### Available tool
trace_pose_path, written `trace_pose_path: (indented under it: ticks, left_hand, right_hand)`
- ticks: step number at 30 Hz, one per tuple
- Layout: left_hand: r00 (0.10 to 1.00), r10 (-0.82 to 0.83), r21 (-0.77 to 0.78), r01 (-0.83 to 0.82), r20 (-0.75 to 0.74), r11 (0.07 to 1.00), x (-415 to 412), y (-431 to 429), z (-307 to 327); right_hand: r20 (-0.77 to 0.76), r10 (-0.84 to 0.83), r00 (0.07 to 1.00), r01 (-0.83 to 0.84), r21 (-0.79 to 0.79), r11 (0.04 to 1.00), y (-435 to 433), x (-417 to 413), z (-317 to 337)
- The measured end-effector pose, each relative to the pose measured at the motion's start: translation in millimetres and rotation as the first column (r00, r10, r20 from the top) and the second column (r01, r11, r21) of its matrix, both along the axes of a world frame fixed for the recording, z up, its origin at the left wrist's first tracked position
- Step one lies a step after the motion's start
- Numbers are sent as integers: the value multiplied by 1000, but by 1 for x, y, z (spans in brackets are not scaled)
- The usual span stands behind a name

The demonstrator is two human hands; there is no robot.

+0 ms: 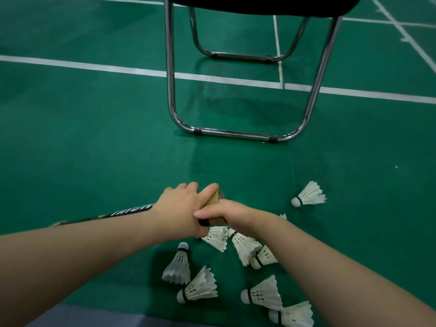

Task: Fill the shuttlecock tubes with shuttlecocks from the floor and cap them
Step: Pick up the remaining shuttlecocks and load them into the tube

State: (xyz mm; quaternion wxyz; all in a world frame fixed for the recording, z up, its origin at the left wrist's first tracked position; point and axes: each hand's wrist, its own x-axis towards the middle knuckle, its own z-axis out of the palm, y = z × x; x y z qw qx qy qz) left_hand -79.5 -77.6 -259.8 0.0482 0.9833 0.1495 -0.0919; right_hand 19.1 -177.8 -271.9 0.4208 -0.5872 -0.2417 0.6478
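Note:
Both my hands meet at the middle of the view over a shuttlecock tube [214, 201]. Its tan cardboard end with a black band shows between them. My left hand [181, 208] wraps the tube from the left and my right hand [226, 212] grips its near end. A black length with white lettering [132, 210] runs out leftward behind my left wrist; I cannot tell whether it is the same tube. Several white feather shuttlecocks lie on the green floor below my hands, such as one [245, 246] and another [198, 286]. A lone shuttlecock [309, 194] lies to the right.
A folding chair with chrome legs [236, 134] and a black seat [259, 3] stands just beyond my hands. White court lines [94, 66] cross the green floor. A grey strip [82, 317] borders the bottom left.

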Motion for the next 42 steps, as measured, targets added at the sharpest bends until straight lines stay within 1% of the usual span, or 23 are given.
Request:
trace_pose_path:
  ticks: [1, 2, 3, 4, 5, 6, 7, 8, 9, 11, 13, 15, 19, 26, 30, 31, 32, 34, 35, 36, 38, 40, 42]
  left_hand:
    - [1000, 0, -2, 0, 6, 1000, 3, -2, 0]
    - [1000, 12, -6, -12, 12, 1000, 6, -2, 0]
    - [999, 31, -10, -31, 15, 999, 8, -1, 0]
    - [999, 51, -15, -51, 11, 999, 11, 0, 0]
    - [998, 68, -19, -68, 1, 998, 12, 1, 0]
    - [997, 79, -21, -79, -9, 997, 13, 2, -1]
    - [996, 85, -20, -85, -21, 996, 13, 3, -2]
    - [996, 85, -16, -86, -31, 996, 13, 4, -3]
    - [996, 82, -9, -82, -43, 997, 13, 5, -4]
    - [996, 71, 5, -70, -62, 998, 15, 5, -6]
    - [995, 67, 10, -66, -69, 998, 19, 4, -10]
    - [996, 67, 3, -67, -66, 998, 26, 3, -13]
    - [998, 46, -17, -47, -37, 999, 40, -1, -16]
    - [999, 0, 3, 0, -45, 1000, 65, -16, -24]
    - [999, 4, -6, -4, -54, 1000, 72, -21, -25]
    - [998, 6, -9, -7, -56, 1000, 73, -22, -25]
    - [998, 11, -11, -12, -57, 1000, 74, -22, -25]
    - [998, 25, -11, -26, -58, 1000, 76, -22, -25]
    - [998, 32, -10, -33, -60, 999, 76, -21, -25]
    - [997, 39, -10, -39, -62, 999, 76, -20, -25]
    - [997, 50, -17, -51, -64, 999, 75, -20, -26]
    - [996, 65, -30, -67, -53, 997, 74, -19, -25]
    - [995, 93, -45, -95, -43, 994, 72, -18, -23]
  right_hand:
    - [-8, -35, 999, 36, 23, 999, 0, 4, 1]
    - [-9, -142, 990, 142, 40, 989, -1, 10, 1]
    - [3, -308, 951, 308, 44, 950, -3, 19, 1]
    - [62, -490, 870, 488, 38, 872, -7, 32, -1]
    - [198, -620, 759, 626, 37, 779, -13, 47, -4]
    - [402, -649, 647, 696, 38, 717, -23, 65, -11]
    - [609, -563, 559, 706, 7, 708, -36, 83, -20]
    - [761, -413, 500, 694, -67, 717, -51, 99, -29]
    - [846, -254, 469, 682, -164, 712, -67, 113, -39]
    - [907, -53, 418, 684, -276, 676, -95, 134, -52]
    - [935, 12, 355, 686, -269, 676, -113, 144, -61]
    - [943, 37, 331, 668, -262, 697, -121, 147, -67]
    - [937, 33, 347, 664, -271, 697, -121, 146, -76]
    - [929, -71, 362, 704, -223, 674, -119, 149, -86]
    - [926, -63, 372, 687, -229, 690, -118, 150, -81]
    - [925, -133, 356, 695, -167, 699, -116, 151, -77]
    - [905, -260, 336, 712, -64, 699, -112, 151, -72]
    - [775, -551, 310, 737, 170, 654, -99, 143, -56]
    - [701, -642, 311, 732, 255, 632, -91, 135, -46]
    - [650, -686, 328, 712, 307, 631, -83, 125, -35]
    - [600, -681, 420, 643, 333, 690, -68, 101, -23]
    - [570, -605, 556, 574, 262, 776, -53, 77, -17]
    - [479, -521, 707, 542, 107, 834, -40, 61, -12]
